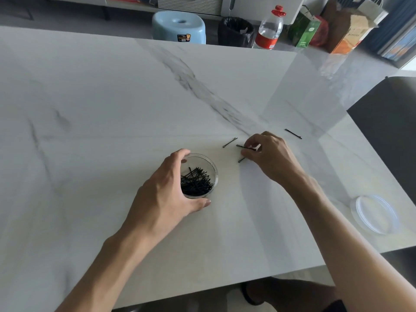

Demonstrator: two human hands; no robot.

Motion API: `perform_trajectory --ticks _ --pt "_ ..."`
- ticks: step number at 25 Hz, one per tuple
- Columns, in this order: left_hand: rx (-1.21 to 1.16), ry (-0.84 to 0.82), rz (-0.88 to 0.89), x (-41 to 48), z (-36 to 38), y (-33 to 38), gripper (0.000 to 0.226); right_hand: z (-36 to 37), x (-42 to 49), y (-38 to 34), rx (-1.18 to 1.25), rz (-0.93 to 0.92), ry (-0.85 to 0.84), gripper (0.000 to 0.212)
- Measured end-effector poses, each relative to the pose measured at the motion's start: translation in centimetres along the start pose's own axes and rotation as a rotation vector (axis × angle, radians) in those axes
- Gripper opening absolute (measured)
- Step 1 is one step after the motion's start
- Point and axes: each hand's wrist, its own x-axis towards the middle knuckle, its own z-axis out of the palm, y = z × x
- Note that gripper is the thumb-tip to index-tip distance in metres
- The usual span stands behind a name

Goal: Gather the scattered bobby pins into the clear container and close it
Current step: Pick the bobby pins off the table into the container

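Right hand point(267, 154) pinching one pin point(245, 147) | left hand point(171, 194) cupping container point(215, 174) | you're lifting clear before carrying over.

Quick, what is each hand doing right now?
Left hand: curled around the clear container.
Right hand: pinching a bobby pin.

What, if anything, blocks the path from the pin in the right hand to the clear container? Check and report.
Nothing visible does. The right hand pinches a bobby pin just right of the clear container, whose mouth is open. Only bare table lies between. The left hand grips the container's left side, and the lid lies far right.
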Motion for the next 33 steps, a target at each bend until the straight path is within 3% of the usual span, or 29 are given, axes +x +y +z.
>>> perform_trajectory --ticks 5,9,15,20,22,26,30,33 --pt "-0.015 -0.003 -0.007 0.0 0.1 0.0 0.091 -0.7 -0.5 0.5 -0.021 -0.081 -0.157 0.024" --pt "-0.013 -0.005 -0.004 0.0 0.1 0.1 0.090 0.2 0.4 0.1 -0.045 -0.098 -0.066 0.013" --pt "-0.018 -0.003 -0.002 -0.2 -0.1 0.1 0.089 3.1 1.1 -0.9 -0.075 -0.294 0.156 0.011" --pt "-0.009 -0.002 0.005 -0.2 0.0 0.1 0.091 3.3 1.7 -2.0 0.066 -0.273 0.114 0.027" --pt "-0.004 -0.001 0.004 -0.2 0.1 0.1 0.092 3.1 1.5 -2.2 0.059 -0.212 0.080 0.023" --pt "-0.009 0.002 0.003 -0.2 0.0 0.1 0.092 2.3 0.3 -3.0 -0.197 -0.081 0.049 0.017" --pt "-0.007 -0.002 0.000 -0.1 0.1 0.3 0.092 2.5 -1.7 -4.2 -0.496 -0.148 0.072 0.022" --pt "-0.004 0.000 -0.002 -0.1 0.1 0.2 0.092 2.1 -1.8 -4.5 -0.381 -0.180 0.078 0.027"
